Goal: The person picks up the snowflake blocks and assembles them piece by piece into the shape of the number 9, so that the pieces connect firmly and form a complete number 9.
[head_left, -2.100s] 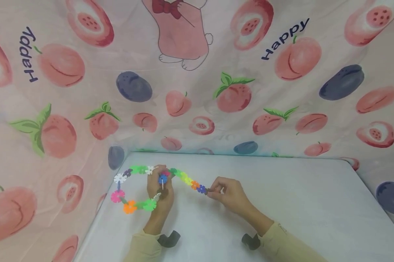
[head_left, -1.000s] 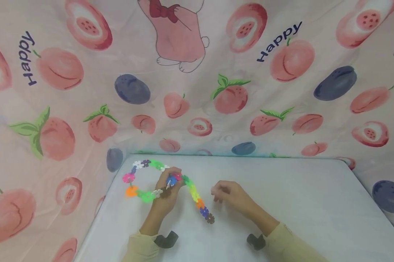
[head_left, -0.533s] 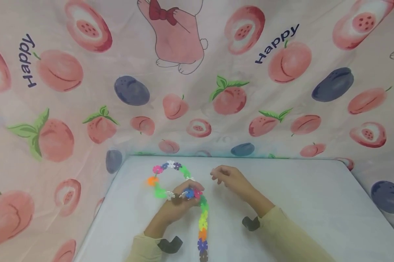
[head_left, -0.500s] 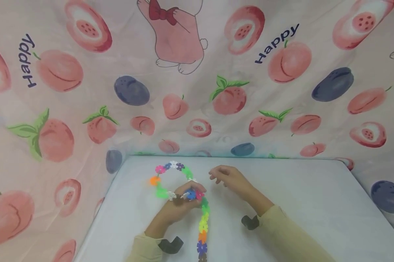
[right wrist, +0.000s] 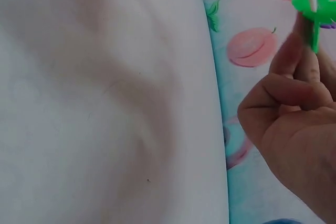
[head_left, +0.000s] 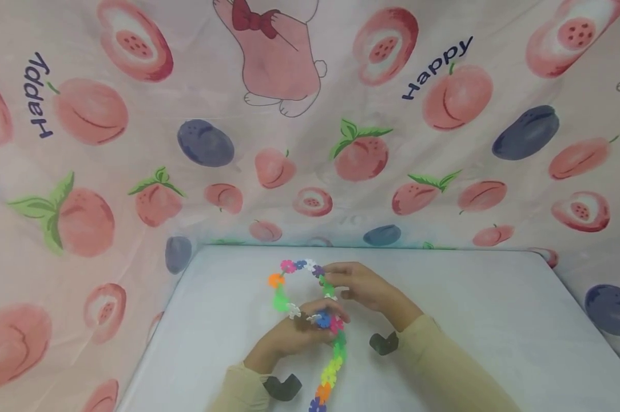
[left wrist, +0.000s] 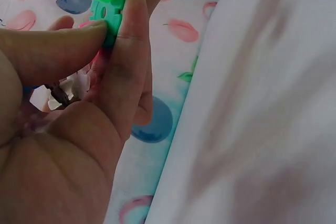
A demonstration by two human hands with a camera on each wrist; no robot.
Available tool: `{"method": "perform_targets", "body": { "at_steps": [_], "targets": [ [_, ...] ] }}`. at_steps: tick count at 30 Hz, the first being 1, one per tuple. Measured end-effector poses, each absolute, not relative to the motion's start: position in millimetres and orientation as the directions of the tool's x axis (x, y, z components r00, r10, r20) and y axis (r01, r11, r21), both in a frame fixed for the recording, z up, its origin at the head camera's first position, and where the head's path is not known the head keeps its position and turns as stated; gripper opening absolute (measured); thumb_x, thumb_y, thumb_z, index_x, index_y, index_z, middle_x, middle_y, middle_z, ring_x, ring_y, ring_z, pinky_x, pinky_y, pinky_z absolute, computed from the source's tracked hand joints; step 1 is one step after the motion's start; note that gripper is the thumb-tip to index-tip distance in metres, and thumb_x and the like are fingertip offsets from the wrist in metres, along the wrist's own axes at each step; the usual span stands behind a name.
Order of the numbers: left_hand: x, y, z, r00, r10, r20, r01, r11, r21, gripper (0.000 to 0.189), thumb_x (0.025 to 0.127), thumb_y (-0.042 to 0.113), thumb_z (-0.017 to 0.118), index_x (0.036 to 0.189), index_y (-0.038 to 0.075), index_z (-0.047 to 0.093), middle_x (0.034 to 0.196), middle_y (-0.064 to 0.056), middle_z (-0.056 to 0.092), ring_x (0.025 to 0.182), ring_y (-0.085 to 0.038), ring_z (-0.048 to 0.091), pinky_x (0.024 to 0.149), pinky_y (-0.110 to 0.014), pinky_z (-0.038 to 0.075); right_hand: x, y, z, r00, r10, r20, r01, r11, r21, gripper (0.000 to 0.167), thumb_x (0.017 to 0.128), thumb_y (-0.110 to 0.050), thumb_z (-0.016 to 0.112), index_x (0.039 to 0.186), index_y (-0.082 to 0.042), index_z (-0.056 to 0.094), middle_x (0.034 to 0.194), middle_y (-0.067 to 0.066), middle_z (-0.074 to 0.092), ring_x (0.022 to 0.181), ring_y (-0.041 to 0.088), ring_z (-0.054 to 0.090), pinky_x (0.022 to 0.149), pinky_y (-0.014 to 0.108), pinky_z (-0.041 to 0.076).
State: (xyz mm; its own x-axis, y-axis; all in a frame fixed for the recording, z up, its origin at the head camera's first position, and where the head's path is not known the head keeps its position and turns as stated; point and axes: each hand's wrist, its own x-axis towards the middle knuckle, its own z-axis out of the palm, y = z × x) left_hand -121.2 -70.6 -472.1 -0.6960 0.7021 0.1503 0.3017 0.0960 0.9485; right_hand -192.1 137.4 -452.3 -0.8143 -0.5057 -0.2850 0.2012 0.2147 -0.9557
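A chain of plastic flower-shaped interlocking discs [head_left: 329, 375] forms a loop at its far part and trails a straight tail toward me. My left hand [head_left: 301, 335] pinches it where loop and tail meet; in the left wrist view, thumb and index finger [left wrist: 135, 17] bear on green discs [left wrist: 107, 17]. My right hand [head_left: 369, 288] reaches to the loop's right side with its upper fingers extended, touching around the purple and green discs. In the right wrist view, a lower finger [right wrist: 286, 92] is bent and a green disc [right wrist: 320, 11] lies against the fingertips. The right thumb is hard to make out.
A white tabletop [head_left: 459, 326] lies below both hands, backed by a fruit-printed cloth [head_left: 289, 137] that also hangs at the sides. A dark curved wrist device [head_left: 283, 388] is by the left cuff, another wrist device [head_left: 384, 343] by the right.
The right hand let go of the chain's tail end, and the tail swung toward me. The left hand carried the loop rightward. Now the right fingers have come to the loop's right side.
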Motion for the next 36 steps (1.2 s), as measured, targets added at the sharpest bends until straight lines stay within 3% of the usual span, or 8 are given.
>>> {"method": "perform_targets", "body": {
  "at_steps": [3, 9, 13, 17, 21, 25, 31, 36],
  "targets": [
    [-122, -69, -472, -0.710, 0.696, 0.107, 0.228, 0.083, 0.970, 0.054, 0.092, 0.005, 0.068, 0.140, 0.022, 0.050, 0.129, -0.012, 0.065, 0.112, -0.013, 0.059, 0.096, -0.029, 0.052, -193, 139, -454, -0.830, -0.486, -0.273, 0.230, 0.147, -0.962, 0.055, 0.098, -0.028, 0.067, 0.142, 0.001, 0.054, 0.138, 0.017, 0.059, 0.120, 0.023, 0.058, 0.111, 0.053, 0.045],
    [-123, -70, -480, -0.800, 0.600, -0.012, -0.053, -0.051, 0.997, 0.082, 0.091, 0.001, 0.071, 0.150, 0.022, 0.018, 0.139, -0.025, 0.060, 0.101, -0.018, 0.073, 0.086, -0.030, 0.058, -193, 140, -452, -0.890, -0.383, -0.246, 0.255, 0.028, -0.967, 0.046, 0.098, -0.022, 0.067, 0.136, 0.002, 0.056, 0.099, 0.002, 0.063, 0.082, 0.013, 0.059, 0.078, 0.027, 0.055],
    [-122, -71, -481, -0.821, 0.566, -0.076, -0.101, -0.012, 0.995, 0.063, 0.095, 0.013, 0.071, 0.146, 0.009, 0.034, 0.122, -0.017, 0.073, 0.109, -0.017, 0.071, 0.091, -0.024, 0.052, -192, 142, -450, -0.918, -0.296, -0.263, 0.274, 0.004, -0.962, 0.043, 0.098, -0.022, 0.068, 0.134, -0.003, 0.057, 0.104, 0.005, 0.064, 0.090, 0.016, 0.064, 0.084, 0.029, 0.058],
    [-124, -73, -482, -0.770, 0.627, -0.119, -0.174, -0.028, 0.984, 0.041, 0.100, 0.017, 0.064, 0.138, 0.002, 0.057, 0.127, -0.015, 0.072, 0.121, -0.022, 0.067, 0.100, -0.027, 0.053, -190, 144, -445, -0.926, -0.248, -0.285, 0.300, -0.024, -0.954, 0.043, 0.099, -0.022, 0.066, 0.137, -0.006, 0.054, 0.113, 0.006, 0.064, 0.104, 0.020, 0.064, 0.093, 0.036, 0.059],
    [-123, -77, -482, -0.700, 0.703, -0.125, -0.264, -0.092, 0.960, 0.043, 0.106, 0.015, 0.053, 0.146, 0.000, 0.049, 0.140, -0.020, 0.062, 0.127, -0.024, 0.063, 0.106, -0.032, 0.052, -187, 145, -440, -0.929, -0.210, -0.304, 0.324, -0.068, -0.944, 0.043, 0.100, -0.020, 0.065, 0.139, -0.006, 0.052, 0.112, 0.007, 0.062, 0.102, 0.019, 0.063, 0.089, 0.040, 0.061],
    [-121, -79, -483, -0.614, 0.769, -0.176, -0.401, -0.112, 0.909, 0.051, 0.108, 0.014, 0.047, 0.157, 0.010, 0.033, 0.158, -0.020, 0.043, 0.131, -0.033, 0.060, 0.102, -0.045, 0.055, -186, 147, -440, -0.938, -0.159, -0.309, 0.325, -0.091, -0.941, 0.044, 0.100, -0.019, 0.066, 0.139, -0.007, 0.052, 0.113, 0.006, 0.062, 0.099, 0.017, 0.062, 0.084, 0.039, 0.062],
    [-117, -85, -481, -0.638, 0.732, -0.238, -0.220, 0.123, 0.968, 0.066, 0.097, 0.020, 0.067, 0.155, 0.022, 0.036, 0.161, -0.008, 0.043, 0.142, -0.027, 0.050, 0.107, -0.035, 0.051, -187, 154, -441, -0.945, -0.121, -0.303, 0.315, -0.096, -0.944, 0.046, 0.100, -0.019, 0.066, 0.142, -0.007, 0.051, 0.128, 0.012, 0.059, 0.107, 0.020, 0.058, 0.083, 0.038, 0.062],
    [-113, -89, -481, -0.613, 0.750, -0.248, -0.195, 0.161, 0.967, 0.078, 0.090, 0.013, 0.077, 0.154, 0.026, 0.037, 0.157, -0.014, 0.044, 0.124, -0.032, 0.066, 0.100, -0.038, 0.055, -188, 162, -440, -0.947, -0.080, -0.312, 0.318, -0.074, -0.945, 0.045, 0.100, -0.021, 0.066, 0.141, -0.008, 0.052, 0.132, 0.013, 0.059, 0.112, 0.024, 0.057, 0.082, 0.035, 0.062]
  ]
}}
